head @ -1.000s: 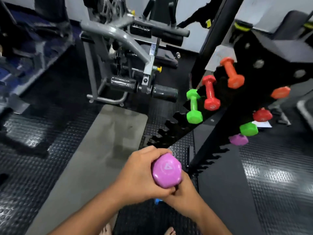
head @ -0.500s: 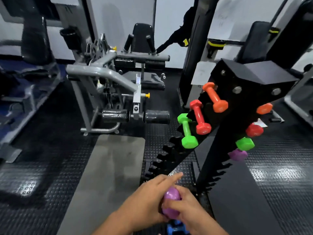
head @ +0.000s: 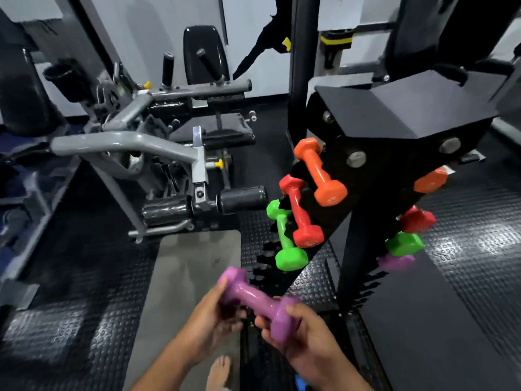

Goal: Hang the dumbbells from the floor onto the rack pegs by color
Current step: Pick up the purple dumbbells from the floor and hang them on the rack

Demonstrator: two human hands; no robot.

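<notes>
Just below the rack's (head: 352, 210) green dumbbell (head: 287, 244), the left hand (head: 217, 320) and right hand (head: 304, 334) both grasp the purple dumbbell (head: 259, 301), whose glossy ends could slip or miss the notches.

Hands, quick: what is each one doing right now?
Left hand: closed on the far end of the purple dumbbell.
Right hand: closed on its near end.

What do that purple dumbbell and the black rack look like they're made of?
Purple dumbbell: probably a glossy vinyl or rubbery coating; it shows soft, bright highlights and rounded edges. What lies under the coating can't be seen.

Rack: likely painted metal with a matte black finish; it has flat plates, crisp folds and silver bolt heads.
</notes>
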